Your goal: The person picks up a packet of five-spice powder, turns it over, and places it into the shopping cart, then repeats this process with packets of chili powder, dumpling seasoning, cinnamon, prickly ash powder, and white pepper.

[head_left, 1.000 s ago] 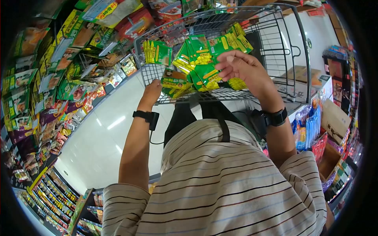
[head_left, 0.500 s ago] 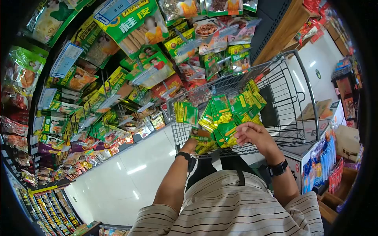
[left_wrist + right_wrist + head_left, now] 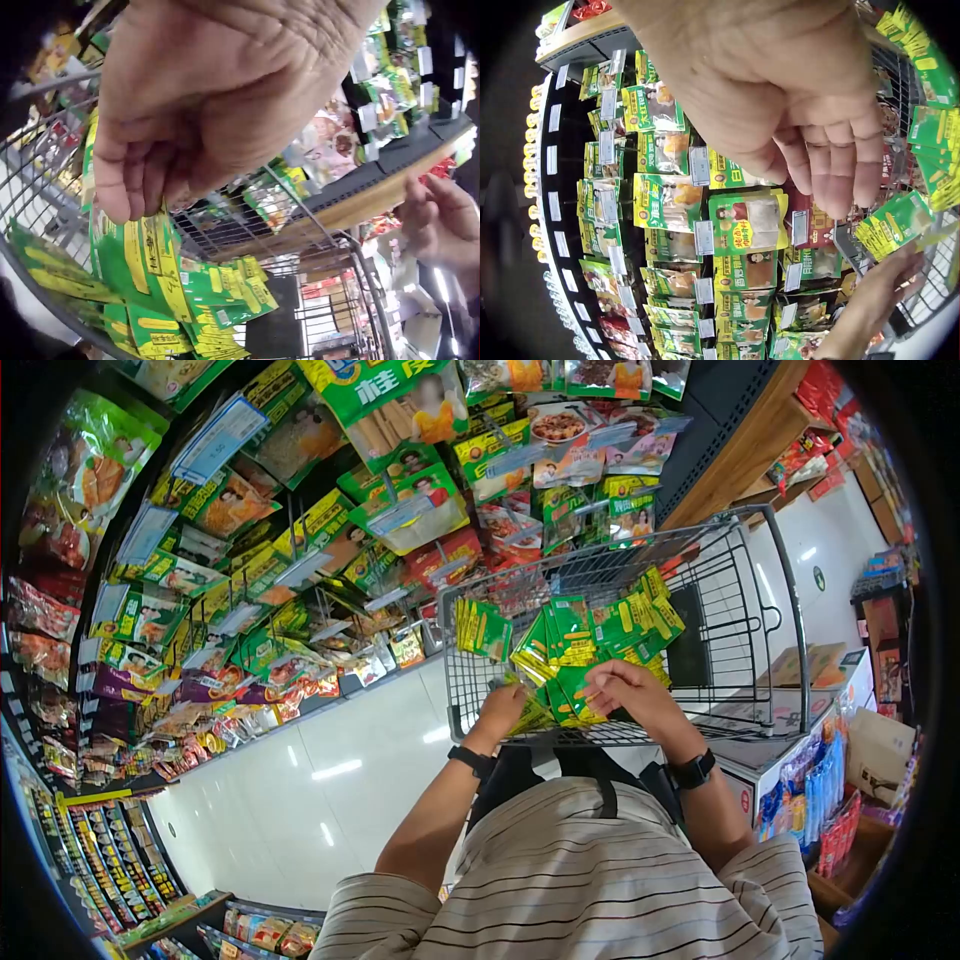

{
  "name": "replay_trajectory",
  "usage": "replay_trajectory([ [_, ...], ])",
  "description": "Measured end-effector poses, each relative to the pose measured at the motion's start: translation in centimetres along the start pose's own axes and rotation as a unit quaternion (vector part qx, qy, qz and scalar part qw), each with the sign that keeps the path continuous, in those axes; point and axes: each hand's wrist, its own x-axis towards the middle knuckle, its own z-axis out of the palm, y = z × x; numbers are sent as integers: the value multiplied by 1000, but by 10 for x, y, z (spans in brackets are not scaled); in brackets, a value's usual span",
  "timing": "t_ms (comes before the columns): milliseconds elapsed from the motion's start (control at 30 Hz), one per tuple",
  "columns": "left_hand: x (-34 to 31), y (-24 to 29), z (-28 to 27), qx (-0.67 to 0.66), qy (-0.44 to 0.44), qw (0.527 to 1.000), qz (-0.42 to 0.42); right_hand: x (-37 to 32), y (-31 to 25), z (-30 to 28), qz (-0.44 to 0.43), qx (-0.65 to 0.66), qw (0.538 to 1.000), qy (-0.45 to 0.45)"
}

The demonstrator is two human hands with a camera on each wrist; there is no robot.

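Shifted nearer the relaxed right hand point(image 3: 634, 697), the left hand point(image 3: 500, 712) pinches a green-and-yellow packet point(image 3: 139, 259), long axis slanting down beneath.

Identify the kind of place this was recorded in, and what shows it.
Most likely a supermarket or grocery aisle: a wire shopping cart holds green and yellow packets, and bagged goods hang in rows with price tags.

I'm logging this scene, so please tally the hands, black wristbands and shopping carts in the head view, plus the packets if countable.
Hands: 2
Black wristbands: 2
Shopping cart: 1
Packets: overlap too much to count
Total without packets: 5
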Motion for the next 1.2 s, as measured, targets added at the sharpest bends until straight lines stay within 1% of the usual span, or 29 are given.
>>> replay_trajectory([
  [100, -23, 71, -39, 21, 66, 995, 76, 7, -5, 9, -19, -54, 998, 0],
  [133, -27, 83, -46, 35, 100, 989, 108, 9, -10, 14, -22, -68, 997, -7],
  [167, -31, 97, -55, 43, 105, 985, 126, 11, -14, 19, -24, -83, 996, -14],
  [233, -39, 123, -76, 63, 119, 977, 162, 19, -14, 29, -90, -158, 983, -2],
  [267, -41, 130, -82, 68, 130, 967, 209, 24, -16, 35, -124, -194, 973, 3],
  [367, -54, 153, -105, 66, 124, 949, 281, 24, -41, 56, -219, -262, 940, -10],
  [400, -58, 160, -115, 76, 98, 948, 292, 23, -51, 62, -210, -273, 938, -29],
  [467, -69, 172, -132, 88, 71, 949, 294, 23, -66, 72, -190, -296, 934, -66],
  [500, -72, 174, -138, 95, 58, 949, 294, 28, -63, 74, -224, -303, 923, -77],
  [567, -77, 172, -147, 88, 69, 945, 306, 42, -51, 75, -289, -314, 899, -99],
  [600, -79, 170, -152, 85, 73, 943, 313, 40, -56, 79, -240, -335, 904, -111],
  [667, -84, 166, -163, 85, 63, 947, 302, 34, -68, 87, -139, -376, 907, -128],
  [700, -86, 165, -168, 84, 57, 949, 297, 36, -65, 89, -138, -349, 918, -130],
  [767, -96, 170, -181, 70, 60, 964, 251, 44, -47, 91, -133, -296, 937, -133],
  [800, -100, 171, -188, 63, 62, 970, 227, 46, -46, 98, -146, -245, 949, -134],
  [900, -108, 158, -209, 27, 126, 974, 188, 43, -58, 111, -97, -161, 978, -95],
  [1000, -109, 115, -219, -51, 151, 978, 136, 52, -65, 114, -107, -186, 974, -73],
  [1033, -109, 104, -221, -76, 158, 977, 122, 53, -72, 118, -110, -170, 977, -72],
  [1067, -109, 90, -220, -110, 149, 977, 107, 52, -80, 123, -111, -154, 979, -69],
  [1100, -108, 82, -220, -118, 145, 978, 98, 53, -86, 127, -111, -137, 982, -65],
  [1133, -107, 75, -220, -127, 139, 978, 89, 58, -85, 128, -120, -126, 981, -82],
  [1200, -107, 70, -220, -132, 126, 980, 73, 56, -94, 140, -109, -91, 986, -91],
])
